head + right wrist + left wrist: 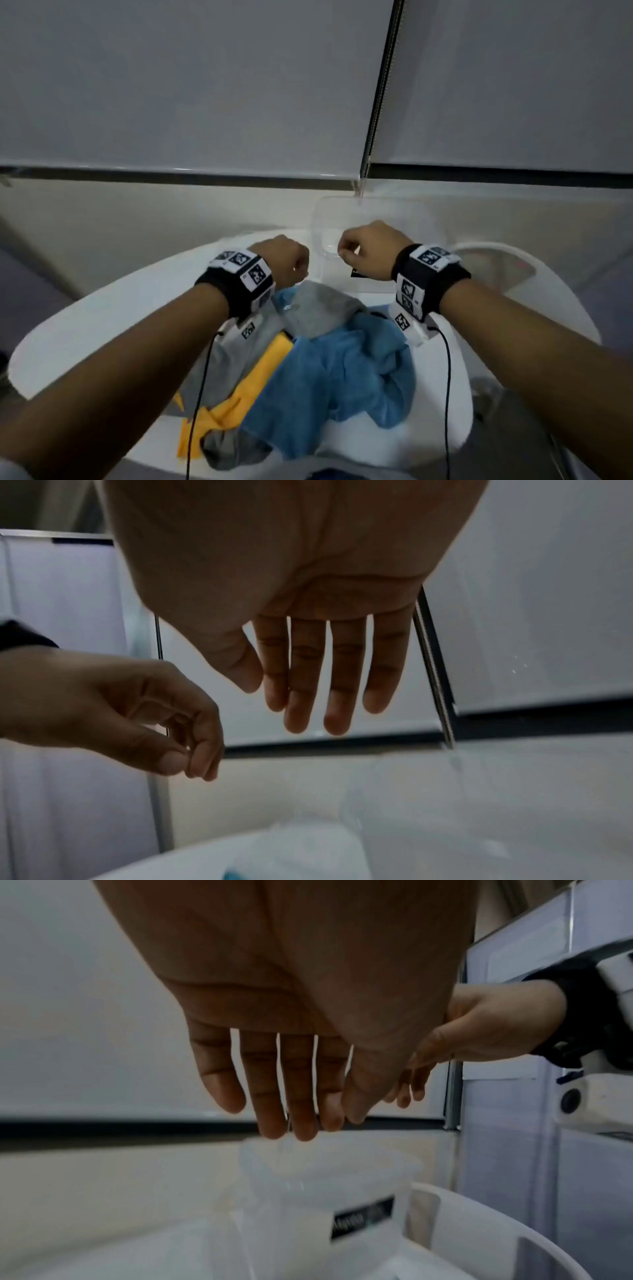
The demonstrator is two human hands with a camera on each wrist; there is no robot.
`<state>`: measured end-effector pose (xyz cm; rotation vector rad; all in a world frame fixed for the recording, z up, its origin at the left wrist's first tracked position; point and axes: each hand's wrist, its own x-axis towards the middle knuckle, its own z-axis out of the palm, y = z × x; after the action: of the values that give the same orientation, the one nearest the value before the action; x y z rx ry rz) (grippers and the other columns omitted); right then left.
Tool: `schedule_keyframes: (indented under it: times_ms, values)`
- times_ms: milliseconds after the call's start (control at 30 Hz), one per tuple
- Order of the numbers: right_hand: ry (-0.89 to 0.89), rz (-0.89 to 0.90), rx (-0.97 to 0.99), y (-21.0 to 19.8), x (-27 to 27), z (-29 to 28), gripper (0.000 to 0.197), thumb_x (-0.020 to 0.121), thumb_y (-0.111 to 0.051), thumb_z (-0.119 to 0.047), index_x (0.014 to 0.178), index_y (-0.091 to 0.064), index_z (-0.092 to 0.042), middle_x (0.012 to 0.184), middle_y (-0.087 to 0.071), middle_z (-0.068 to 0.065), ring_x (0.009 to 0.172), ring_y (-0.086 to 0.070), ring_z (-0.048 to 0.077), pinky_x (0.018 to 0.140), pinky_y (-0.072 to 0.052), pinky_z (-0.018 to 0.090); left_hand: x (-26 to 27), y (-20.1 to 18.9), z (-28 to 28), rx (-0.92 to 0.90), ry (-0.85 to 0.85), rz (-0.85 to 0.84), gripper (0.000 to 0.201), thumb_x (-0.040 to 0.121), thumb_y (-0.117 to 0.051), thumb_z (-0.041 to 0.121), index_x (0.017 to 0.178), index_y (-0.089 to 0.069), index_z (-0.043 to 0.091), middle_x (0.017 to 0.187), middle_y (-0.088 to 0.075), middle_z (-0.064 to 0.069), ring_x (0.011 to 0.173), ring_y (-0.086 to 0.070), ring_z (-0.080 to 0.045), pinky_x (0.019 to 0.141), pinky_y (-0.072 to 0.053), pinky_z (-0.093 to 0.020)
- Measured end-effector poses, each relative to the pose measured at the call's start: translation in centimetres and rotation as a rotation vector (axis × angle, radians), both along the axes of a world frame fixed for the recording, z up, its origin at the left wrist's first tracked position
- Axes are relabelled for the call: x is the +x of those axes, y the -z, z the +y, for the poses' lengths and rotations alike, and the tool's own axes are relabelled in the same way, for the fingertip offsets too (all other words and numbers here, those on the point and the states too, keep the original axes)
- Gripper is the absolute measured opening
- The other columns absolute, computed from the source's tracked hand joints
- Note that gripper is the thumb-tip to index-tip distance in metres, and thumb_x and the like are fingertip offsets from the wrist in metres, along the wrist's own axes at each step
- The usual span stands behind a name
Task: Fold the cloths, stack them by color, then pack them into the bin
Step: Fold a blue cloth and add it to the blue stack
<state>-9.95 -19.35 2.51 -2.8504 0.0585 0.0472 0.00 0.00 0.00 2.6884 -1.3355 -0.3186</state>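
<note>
A loose pile of cloths lies on the white round table [102, 325]: a blue cloth [342, 377] in front, a grey cloth [318, 308] behind it, a yellow cloth [260, 373] at the left. The clear plastic bin [428, 233] stands behind the pile with nothing in it. My left hand [291, 260] and right hand [363, 250] hover side by side above the pile's far end, in front of the bin. In the left wrist view the left hand [284, 1096] hangs with loose fingers and holds nothing. The right hand [325, 683] likewise hangs with nothing in it.
A white curved chair back [513, 260] stands at the table's right. Grey roller blinds with a bead chain [380, 85] fill the wall behind. Cables run from both wrist bands down across the cloths.
</note>
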Motion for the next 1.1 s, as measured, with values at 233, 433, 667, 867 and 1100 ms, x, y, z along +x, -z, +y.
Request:
schedule_keyframes:
  times_ms: [233, 433, 667, 867, 1100]
  values:
    - [0.069, 0.338, 0.083, 12.6, -5.6, -2.2, 0.019, 0.085, -0.055, -0.029, 0.102, -0.065, -0.026, 0.103, -0.069, 0.0, 0.096, -0.064, 0.022, 0.083, -0.052, 0.031, -4.6, 11.0, -0.5, 0.254, -0.117, 0.203, 0.032, 0.089, -0.054, 0.038, 0.108, -0.059, 0.014, 0.116, -0.06, -0.014, 0.108, -0.057, -0.032, 0.084, -0.045, -0.033]
    - [0.238, 0.536, 0.082, 21.6, -9.4, -2.9, 0.083, 0.081, -0.063, -0.049, 0.15, -0.02, -0.031, 0.158, -0.008, 0.012, 0.14, -0.026, 0.041, 0.112, -0.033, 0.047, -7.0, 18.2, 1.2, 0.319, -0.322, 0.264, 0.075, 0.07, -0.069, 0.06, 0.127, -0.043, 0.019, 0.13, -0.051, -0.008, 0.119, -0.052, -0.031, 0.098, -0.044, -0.04]
    - [0.104, 0.562, 0.087, 25.8, -8.1, -2.0, 0.092, 0.083, -0.063, -0.053, 0.155, -0.01, -0.028, 0.16, 0.008, 0.017, 0.147, -0.004, 0.039, 0.12, -0.015, 0.048, -7.4, 20.9, 3.1, 0.259, -0.426, 0.143, 0.07, 0.073, -0.069, 0.053, 0.13, -0.039, 0.025, 0.131, -0.044, -0.007, 0.114, -0.053, -0.035, 0.092, -0.048, -0.045]
    - [-0.032, 0.517, 0.096, 27.7, -3.8, 2.1, 0.093, 0.077, -0.062, -0.061, 0.153, -0.016, -0.031, 0.16, 0.012, 0.014, 0.145, -0.003, 0.047, 0.118, -0.02, 0.053, -4.5, 21.2, 7.3, 0.259, -0.58, 0.131, 0.061, 0.078, -0.064, 0.05, 0.126, -0.045, 0.018, 0.13, -0.052, -0.008, 0.114, -0.055, -0.031, 0.091, -0.05, -0.042]
    - [-0.043, 0.475, 0.198, 25.3, -1.1, 3.2, 0.073, 0.082, -0.062, -0.053, 0.146, -0.036, -0.03, 0.159, -0.011, 0.01, 0.14, -0.028, 0.04, 0.114, -0.031, 0.047, -2.8, 18.1, 9.2, 0.16, -0.651, 0.212, 0.031, 0.091, -0.053, 0.033, 0.116, -0.057, 0.015, 0.12, -0.061, -0.011, 0.107, -0.06, -0.031, 0.088, -0.049, -0.037]
